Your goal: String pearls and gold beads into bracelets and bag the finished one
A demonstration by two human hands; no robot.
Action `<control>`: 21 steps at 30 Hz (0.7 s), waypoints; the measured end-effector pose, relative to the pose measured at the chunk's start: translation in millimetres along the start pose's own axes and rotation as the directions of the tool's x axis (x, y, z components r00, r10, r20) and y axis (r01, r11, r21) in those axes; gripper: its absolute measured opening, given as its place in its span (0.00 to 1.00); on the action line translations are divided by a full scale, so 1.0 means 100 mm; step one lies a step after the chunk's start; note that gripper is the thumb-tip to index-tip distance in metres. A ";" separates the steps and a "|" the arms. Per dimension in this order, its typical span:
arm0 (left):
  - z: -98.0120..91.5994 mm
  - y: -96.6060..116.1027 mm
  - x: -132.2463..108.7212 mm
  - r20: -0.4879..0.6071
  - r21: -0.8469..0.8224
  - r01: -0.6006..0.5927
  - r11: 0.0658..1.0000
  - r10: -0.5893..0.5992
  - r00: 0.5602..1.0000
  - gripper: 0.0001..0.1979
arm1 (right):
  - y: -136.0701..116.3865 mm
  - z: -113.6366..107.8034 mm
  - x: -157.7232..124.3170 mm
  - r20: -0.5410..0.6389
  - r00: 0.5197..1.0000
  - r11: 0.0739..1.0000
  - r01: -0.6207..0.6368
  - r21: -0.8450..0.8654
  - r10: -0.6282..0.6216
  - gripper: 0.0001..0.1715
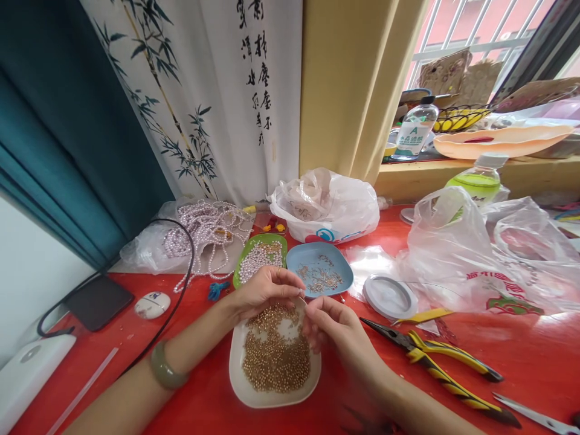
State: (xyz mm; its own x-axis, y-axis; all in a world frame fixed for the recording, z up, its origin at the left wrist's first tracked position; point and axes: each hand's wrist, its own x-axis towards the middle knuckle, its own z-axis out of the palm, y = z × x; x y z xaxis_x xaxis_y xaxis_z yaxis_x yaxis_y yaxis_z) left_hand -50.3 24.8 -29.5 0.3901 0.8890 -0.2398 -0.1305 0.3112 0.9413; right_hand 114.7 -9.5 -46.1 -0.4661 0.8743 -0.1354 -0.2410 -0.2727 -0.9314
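While the left hand [268, 290] and right hand [335, 321] pinch closed on a thin strand [304, 299] over beads [277, 362], well inside the bench's [199, 408] back edge, best hold it steady.

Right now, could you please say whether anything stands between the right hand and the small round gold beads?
Nothing visible does; the right hand is over the right rim of the white squarish tray, beside the gold beads.

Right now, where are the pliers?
In the head view, the pliers lie on the red table to the right of the right hand, between the grey spool and the scissors.
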 end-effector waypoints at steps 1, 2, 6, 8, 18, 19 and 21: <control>0.01 0.00 0.00 0.005 0.009 0.000 1.000 0.000 1.000 0.07 | 0.00 0.00 0.00 0.001 1.000 1.000 0.000 -0.003 0.000 0.15; 0.01 0.00 -0.01 0.013 0.017 0.000 1.000 0.000 1.000 0.07 | 0.00 0.00 0.00 0.003 1.000 1.000 0.001 -0.003 -0.001 0.15; 0.04 0.00 -0.02 0.043 0.017 0.003 1.000 -0.004 0.999 0.09 | 0.01 0.00 0.01 0.016 1.000 1.000 0.008 0.002 -0.008 0.16; 0.05 0.00 -0.03 0.049 0.017 -0.008 1.000 0.007 0.999 0.10 | 0.01 0.00 0.01 0.014 1.000 1.000 0.010 -0.003 -0.010 0.17; -0.20 0.16 0.04 0.037 0.474 -0.167 0.865 0.170 0.985 0.06 | 0.02 0.03 -0.03 0.030 0.997 0.993 0.072 -0.095 -0.070 0.16; -0.22 0.17 0.06 0.009 0.543 -0.188 0.818 0.218 0.976 0.06 | 0.03 0.05 -0.05 0.024 0.997 0.989 0.081 -0.121 -0.079 0.15; -0.23 0.18 0.12 -0.030 0.669 -0.207 0.714 0.304 0.952 0.04 | 0.04 0.07 -0.08 0.015 0.995 0.979 0.096 -0.178 -0.095 0.14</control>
State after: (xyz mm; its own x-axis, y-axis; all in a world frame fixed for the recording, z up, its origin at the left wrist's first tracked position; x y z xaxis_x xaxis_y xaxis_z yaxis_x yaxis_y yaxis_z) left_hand -68.7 48.8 -21.3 0.3039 0.9513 0.0509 0.4359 -0.1864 0.8805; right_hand 111.5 -20.1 -46.6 -0.4536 0.8902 -0.0411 -0.1295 -0.1114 -0.9853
